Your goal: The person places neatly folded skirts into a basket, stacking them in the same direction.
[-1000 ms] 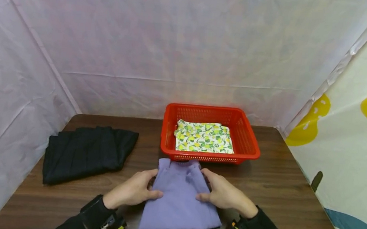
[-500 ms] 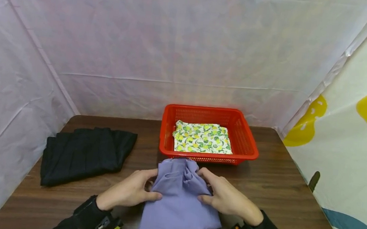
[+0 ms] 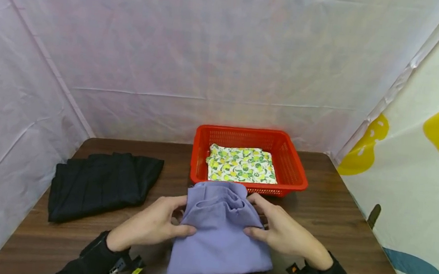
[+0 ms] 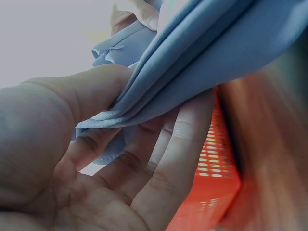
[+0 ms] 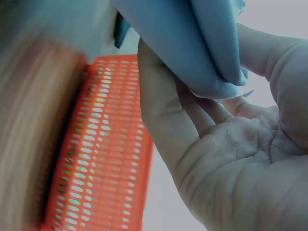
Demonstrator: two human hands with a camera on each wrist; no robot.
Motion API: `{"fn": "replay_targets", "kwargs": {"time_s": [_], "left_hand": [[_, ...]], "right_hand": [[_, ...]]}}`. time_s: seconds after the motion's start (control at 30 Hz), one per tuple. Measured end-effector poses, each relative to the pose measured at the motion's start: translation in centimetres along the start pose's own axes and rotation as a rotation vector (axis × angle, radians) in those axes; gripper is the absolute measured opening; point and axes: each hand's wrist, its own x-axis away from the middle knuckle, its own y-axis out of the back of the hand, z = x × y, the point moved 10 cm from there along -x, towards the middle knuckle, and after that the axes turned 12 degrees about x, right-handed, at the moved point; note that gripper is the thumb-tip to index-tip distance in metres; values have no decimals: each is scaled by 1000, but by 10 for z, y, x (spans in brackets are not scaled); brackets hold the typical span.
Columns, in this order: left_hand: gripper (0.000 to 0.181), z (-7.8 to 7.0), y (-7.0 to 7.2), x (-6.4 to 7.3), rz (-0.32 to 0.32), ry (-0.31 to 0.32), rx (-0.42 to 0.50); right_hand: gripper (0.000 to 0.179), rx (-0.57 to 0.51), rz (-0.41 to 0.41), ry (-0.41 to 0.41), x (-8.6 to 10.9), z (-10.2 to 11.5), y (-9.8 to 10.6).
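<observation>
A folded lavender garment [image 3: 220, 248] is held between both hands in front of the red basket, its far end bunched into loose folds. My left hand [image 3: 156, 222] grips its left side, thumb on top and fingers beneath. In the left wrist view the layered cloth [image 4: 192, 62] lies between thumb and fingers. On the other side my right hand [image 3: 283, 231] grips the right edge the same way. The right wrist view shows the folded edge [image 5: 192, 53] pinched between thumb and fingers. The garment's far end overlaps the basket's front rim in the head view.
The red plastic basket [image 3: 299, 163] stands at the back of the brown wooden table [image 3: 339, 221]. A folded lemon-print cloth [image 3: 242, 166] lies inside it. Folded black cloth [image 3: 105, 187] rests at the left. White sheeting [image 3: 220, 56] hangs behind the table.
The garment's far end has bunched into folds and shifted toward the basket, now covering part of its front rim. Both hands keep hold of the sides; the right hand has moved slightly right.
</observation>
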Motion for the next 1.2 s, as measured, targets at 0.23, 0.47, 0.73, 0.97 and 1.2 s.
{"fn": "replay_targets", "kwargs": {"time_s": [0.23,0.47,0.73,0.97,1.2], "left_hand": [[58,-18,18,-17,-65,-40,-74],[66,-19,37,-44,-159,-20,-100],[58,-20,60,-80,-224,45,-68],[83,-20,70,-107,-186,106,-138],[79,-24,82,-138,-173,107,-144]], "right_hand": [[52,-70,-59,-22,-9,-6,28],[56,-8,-157,-109,-26,-22,50],[60,16,-220,-229,-52,-41,79],[61,-16,-243,-325,-74,-62,99],[68,-78,-219,-420,-96,-85,112]]}}
